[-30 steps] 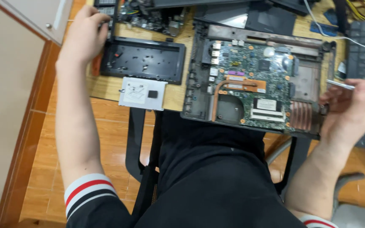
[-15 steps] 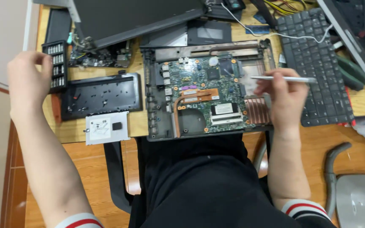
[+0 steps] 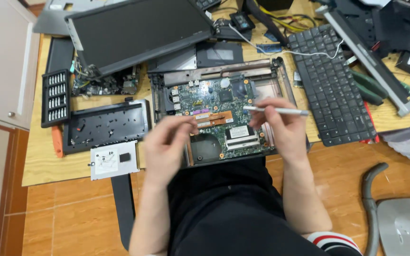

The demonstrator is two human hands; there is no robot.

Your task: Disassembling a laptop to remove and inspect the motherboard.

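An opened laptop base with a green motherboard (image 3: pixel 214 102) and a copper heat pipe lies at the near edge of the wooden table (image 3: pixel 39 166). My right hand (image 3: pixel 281 130) hovers over the board's right side, shut on a slim silver screwdriver (image 3: pixel 281 111) held level, tip pointing left. My left hand (image 3: pixel 169 142) is over the board's lower left corner, fingers pinched together; whether something small sits between them I cannot tell.
A black bit set (image 3: pixel 55 97), a black cover panel (image 3: pixel 105 125) and a white drive caddy (image 3: pixel 114 162) lie to the left. A detached screen (image 3: pixel 138 31) rests at the back. A loose keyboard (image 3: pixel 333 85) and tools sit to the right. A grey chair base (image 3: pixel 399 223) stands on the tiled floor.
My left hand has come from the bit set at the far left to the motherboard. My right hand and screwdriver stay over the board's right side. The view has shifted.
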